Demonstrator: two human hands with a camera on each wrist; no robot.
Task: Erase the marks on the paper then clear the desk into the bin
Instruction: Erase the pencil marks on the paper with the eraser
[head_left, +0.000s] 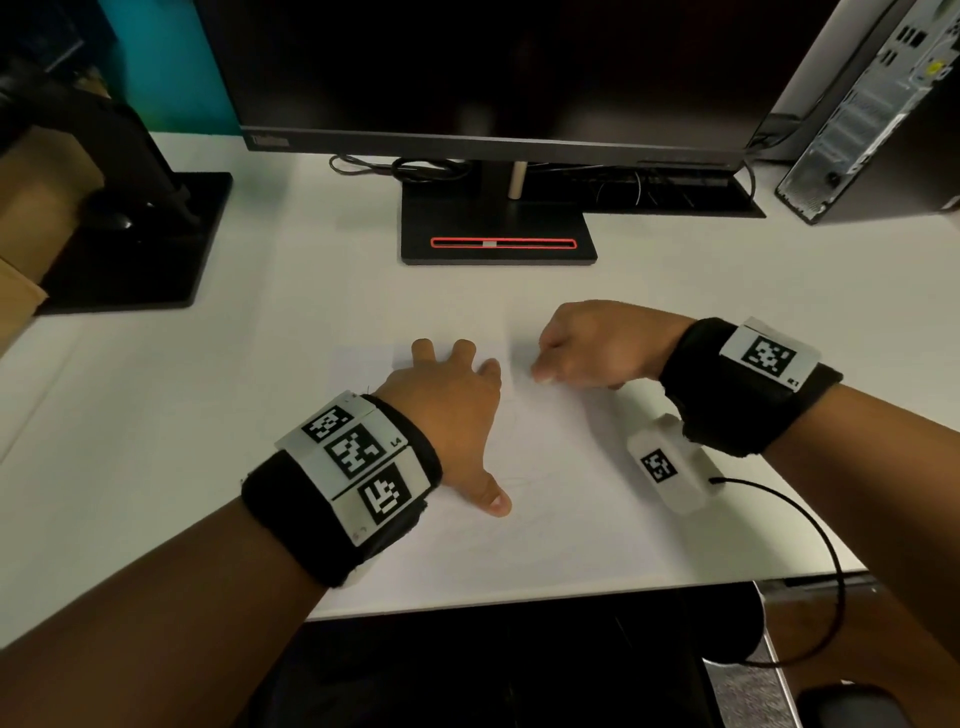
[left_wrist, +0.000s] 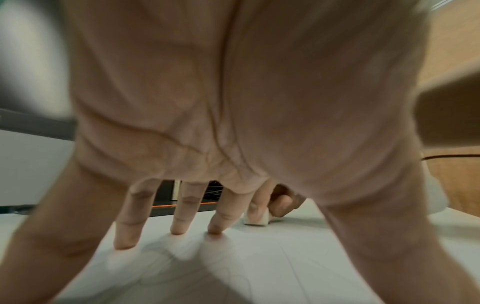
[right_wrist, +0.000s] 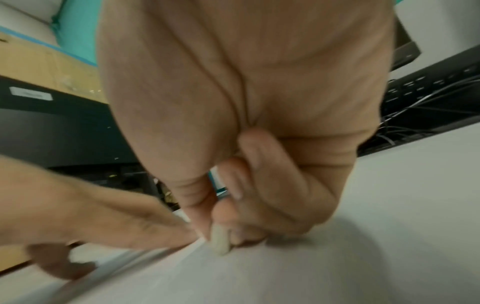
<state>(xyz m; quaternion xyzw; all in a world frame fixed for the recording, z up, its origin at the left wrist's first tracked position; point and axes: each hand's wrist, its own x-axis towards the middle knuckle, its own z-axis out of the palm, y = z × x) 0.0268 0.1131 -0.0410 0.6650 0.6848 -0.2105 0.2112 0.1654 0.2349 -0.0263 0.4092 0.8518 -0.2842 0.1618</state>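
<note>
faint pencil marks (head_left: 519, 483) on paper (head_left: 571, 519)

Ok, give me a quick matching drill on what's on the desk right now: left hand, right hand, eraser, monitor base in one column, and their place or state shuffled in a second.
Things:
1. left hand
2. right hand
3. eraser
4. monitor base

Places or states:
A. black, with a red-outlined slot, behind both hands
B. fingers spread, pressing flat on the paper
C. small and white, tip touching the paper
D. fingers curled, pinching a small white block

Pairs: 1-B, 2-D, 3-C, 4-A
</note>
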